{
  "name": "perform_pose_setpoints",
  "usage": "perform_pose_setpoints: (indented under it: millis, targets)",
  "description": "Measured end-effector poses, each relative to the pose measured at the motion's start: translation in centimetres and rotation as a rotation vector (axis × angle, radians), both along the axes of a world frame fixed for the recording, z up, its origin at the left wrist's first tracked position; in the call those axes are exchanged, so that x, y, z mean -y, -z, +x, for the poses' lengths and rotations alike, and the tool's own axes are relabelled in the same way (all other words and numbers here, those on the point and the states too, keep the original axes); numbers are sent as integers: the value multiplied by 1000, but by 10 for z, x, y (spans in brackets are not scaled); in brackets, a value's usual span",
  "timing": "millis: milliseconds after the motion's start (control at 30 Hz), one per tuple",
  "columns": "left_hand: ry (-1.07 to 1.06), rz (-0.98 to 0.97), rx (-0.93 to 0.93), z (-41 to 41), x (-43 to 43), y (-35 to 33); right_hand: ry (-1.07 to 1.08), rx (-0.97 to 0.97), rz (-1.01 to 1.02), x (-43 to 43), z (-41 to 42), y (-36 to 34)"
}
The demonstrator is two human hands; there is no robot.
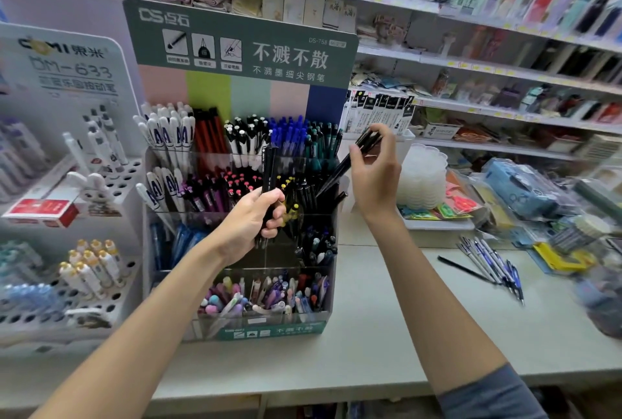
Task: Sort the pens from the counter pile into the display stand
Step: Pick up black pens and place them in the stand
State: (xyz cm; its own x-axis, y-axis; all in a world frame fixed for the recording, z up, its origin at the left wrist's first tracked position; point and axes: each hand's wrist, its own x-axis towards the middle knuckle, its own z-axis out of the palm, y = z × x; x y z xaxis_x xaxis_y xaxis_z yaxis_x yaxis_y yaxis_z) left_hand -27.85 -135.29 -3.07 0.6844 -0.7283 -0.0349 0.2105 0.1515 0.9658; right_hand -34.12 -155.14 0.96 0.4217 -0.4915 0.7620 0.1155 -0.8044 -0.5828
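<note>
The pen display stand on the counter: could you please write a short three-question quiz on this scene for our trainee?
1. True or false: the left hand holds nothing.
2. Where does the loose pen pile lie on the counter? A: left of the display stand. B: right of the display stand. C: inside the display stand.
3. Fill in: the tilted pens pinched by the right hand are ___ in colour.

Key: 1. False, it grips a bunch of black pens. 2. B. 3. Black.
</note>
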Motion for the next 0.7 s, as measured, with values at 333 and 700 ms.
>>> perform_pose_setpoints:
  millis: [333,700]
  targets:
    - [22,-36,14,-1,6,4,45,61,-168,-1,5,-5]
    - [21,-24,95,0,4,9,-13,-257,-367,-7,14,59]
